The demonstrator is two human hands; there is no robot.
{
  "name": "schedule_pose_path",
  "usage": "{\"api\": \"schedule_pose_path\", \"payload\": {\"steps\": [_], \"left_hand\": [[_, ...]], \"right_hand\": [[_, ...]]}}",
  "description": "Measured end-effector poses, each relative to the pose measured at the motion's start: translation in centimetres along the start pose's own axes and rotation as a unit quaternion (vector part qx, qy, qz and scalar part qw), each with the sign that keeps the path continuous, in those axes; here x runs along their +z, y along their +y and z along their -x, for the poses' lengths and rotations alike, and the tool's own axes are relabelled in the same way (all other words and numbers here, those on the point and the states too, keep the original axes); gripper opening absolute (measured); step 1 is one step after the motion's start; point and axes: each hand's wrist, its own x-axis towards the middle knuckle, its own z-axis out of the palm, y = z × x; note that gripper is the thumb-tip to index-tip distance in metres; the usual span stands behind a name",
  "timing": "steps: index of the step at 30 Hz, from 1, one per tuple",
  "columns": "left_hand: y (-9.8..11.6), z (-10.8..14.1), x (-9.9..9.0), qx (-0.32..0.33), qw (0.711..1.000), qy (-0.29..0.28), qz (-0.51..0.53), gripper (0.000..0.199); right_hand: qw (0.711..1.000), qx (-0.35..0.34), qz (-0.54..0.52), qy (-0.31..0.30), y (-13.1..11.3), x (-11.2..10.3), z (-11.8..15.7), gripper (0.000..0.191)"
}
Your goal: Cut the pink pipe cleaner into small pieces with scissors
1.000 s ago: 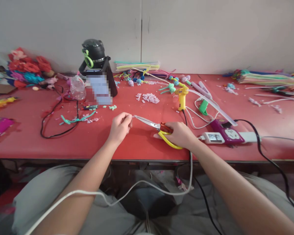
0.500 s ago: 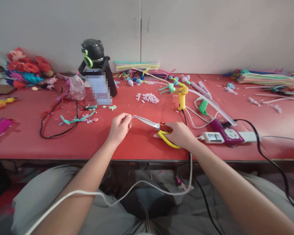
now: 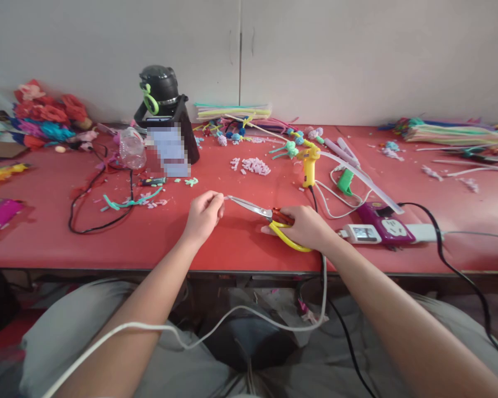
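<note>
The red tabletop carries work that looks partway through: along its far edge lies a bundle of long pastel stems, apparently uncut, so there seems to be stock left, though how much of it is meant for cutting cannot be told. A black bottle stands left of that bundle. At the near middle, the right hand is wrapped round the handles of the scissors, while the left hand has thumb and forefinger pinched together; the two hands are apart, with the blades bridging most of the gap between them. The blades point left, look nearly closed, and end just beside the left fingertips. A yellow glue gun stands farther off, to the right of centre, in neither hand. Beyond the hands, roughly midway between them and the far bundle, sits a heap of short pale pink pieces, which I take to be the cutting already done; neither hand touches it. Smallest of all, a pale sliver shows at the left fingertips, on their right side, by the scissor tips; whether the blades touch it is too small to tell.
</note>
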Motion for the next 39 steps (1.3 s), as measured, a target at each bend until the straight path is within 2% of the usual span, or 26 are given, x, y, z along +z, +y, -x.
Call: {"api": "schedule_pose_path", "payload": {"steps": [39], "left_hand": [[0.42,0.14,0.18,-0.018,1.0,-0.002,0.015,0.028]], "right_hand": [[1.0,-0.001,0.001,-0.002,0.03,0.01,-0.07,0.065]]}}
